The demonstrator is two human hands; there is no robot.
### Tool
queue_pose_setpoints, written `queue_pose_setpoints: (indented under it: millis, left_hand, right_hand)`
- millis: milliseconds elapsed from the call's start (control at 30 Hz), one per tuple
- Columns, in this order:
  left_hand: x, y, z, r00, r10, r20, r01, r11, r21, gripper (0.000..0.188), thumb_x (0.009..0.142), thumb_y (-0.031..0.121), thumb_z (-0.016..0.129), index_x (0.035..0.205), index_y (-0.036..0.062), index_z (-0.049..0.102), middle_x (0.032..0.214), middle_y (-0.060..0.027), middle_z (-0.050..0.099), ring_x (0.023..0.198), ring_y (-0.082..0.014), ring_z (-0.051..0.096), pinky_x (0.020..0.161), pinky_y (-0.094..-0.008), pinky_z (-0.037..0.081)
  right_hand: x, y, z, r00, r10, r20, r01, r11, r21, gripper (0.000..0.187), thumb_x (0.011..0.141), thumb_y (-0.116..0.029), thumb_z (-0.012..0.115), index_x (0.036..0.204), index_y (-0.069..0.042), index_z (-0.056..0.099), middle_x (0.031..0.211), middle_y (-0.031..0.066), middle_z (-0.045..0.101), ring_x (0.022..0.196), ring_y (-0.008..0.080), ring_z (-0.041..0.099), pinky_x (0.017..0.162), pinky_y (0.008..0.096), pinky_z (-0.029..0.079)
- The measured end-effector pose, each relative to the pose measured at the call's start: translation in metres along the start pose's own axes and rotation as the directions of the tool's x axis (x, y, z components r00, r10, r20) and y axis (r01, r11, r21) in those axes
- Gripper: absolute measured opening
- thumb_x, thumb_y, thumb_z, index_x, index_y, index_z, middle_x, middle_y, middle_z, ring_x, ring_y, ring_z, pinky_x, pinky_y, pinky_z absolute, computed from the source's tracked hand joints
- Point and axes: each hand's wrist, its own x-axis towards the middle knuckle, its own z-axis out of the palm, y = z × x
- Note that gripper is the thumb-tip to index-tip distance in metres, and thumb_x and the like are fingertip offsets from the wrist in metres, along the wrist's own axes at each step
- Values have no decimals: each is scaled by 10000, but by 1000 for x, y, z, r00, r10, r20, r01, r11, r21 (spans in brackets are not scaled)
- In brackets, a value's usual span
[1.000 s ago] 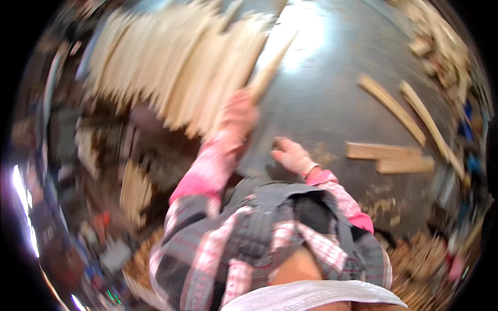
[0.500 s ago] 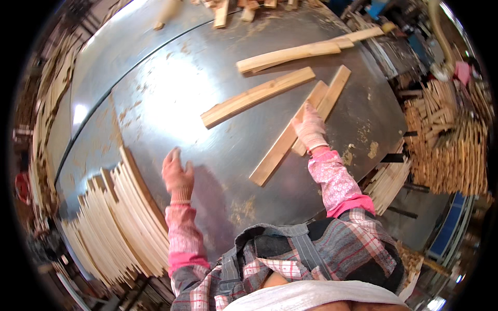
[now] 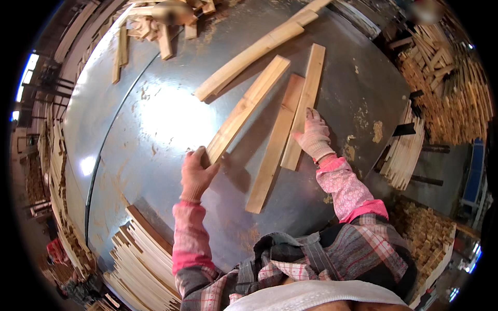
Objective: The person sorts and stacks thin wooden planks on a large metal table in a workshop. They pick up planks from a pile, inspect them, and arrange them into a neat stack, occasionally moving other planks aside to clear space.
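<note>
A: Where is the piece being handled?

B: The left strip (image 3: 246, 109), a pale length of wood, slants across the middle of the frame, its far end up and to the right. The left hand (image 3: 196, 175), left of centre, has its near end between thumb and fingers, closed around it. Whether the wood is lifted clear of what's under it, I can't tell.

A: And the other hand?

B: The right hand (image 3: 314, 139), right of centre, is half spread and loosely curved. It touches the right strip (image 3: 311, 78), thumb over the wood and fingers by its right edge. I can't tell if it grips or only rests there.

A: What's between the hands?

B: The middle strip (image 3: 275, 145), browner, beside the right one. Their edges meet or overlap partway; I can't say which.

A: Farther out?

B: Two overlapping strips (image 3: 251, 62) slant along the top centre. All this is on a dark metal table (image 3: 347, 93), smudged in places. Scrap pieces (image 3: 148, 28) are heaped at upper left, and a row of thin slats (image 3: 140, 259) lies side by side at lower left.

A: Right edge?

B: A tall wood pile (image 3: 451, 98) at upper right, and stacked wood (image 3: 423, 233) at lower right, near the person's checked garment (image 3: 342, 254).
</note>
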Motion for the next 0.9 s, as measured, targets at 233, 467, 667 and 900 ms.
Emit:
queue_pose_setpoints:
  millis: [233,467,667,900]
  left_hand:
    - [137,84,-31,926,246,-286,-228,969,97,484,697,211,846,1117,24,694,979,-203,681,993,-379,649,865,-457,546]
    - [287,106,32,920,391,-36,-390,921,12,682,734,304,852,1347,110,625,1292,-204,632,1154,-354,641,1023,-446,499]
    - [302,135,39,962,58,267,7,972,-236,1107,675,281,892,1582,58,297,1339,-196,647,1247,-304,627,1052,-395,484]
    - [223,131,71,963,203,175,-162,961,-224,908,792,276,854,1556,191,371,1292,-208,653,1195,-388,640,1015,-425,514]
  right_hand:
    - [-1,4,1,999,0,34,1,999,-42,989,810,-471,794,1550,-15,323,1591,165,376,1411,338,451,1101,457,455]
    - [19,36,-21,993,70,92,-61,993,-99,1058,798,-510,797,1573,-4,285,1619,160,340,1434,338,419,1118,461,439]
    - [28,39,-17,985,169,-17,-170,985,-6,1021,799,-410,798,1572,3,276,1589,192,369,1419,365,430,1127,461,437]
    - [24,67,-18,975,221,-6,-211,942,260,971,782,-229,766,1582,-17,258,1522,242,437,1369,429,467,1148,463,429]
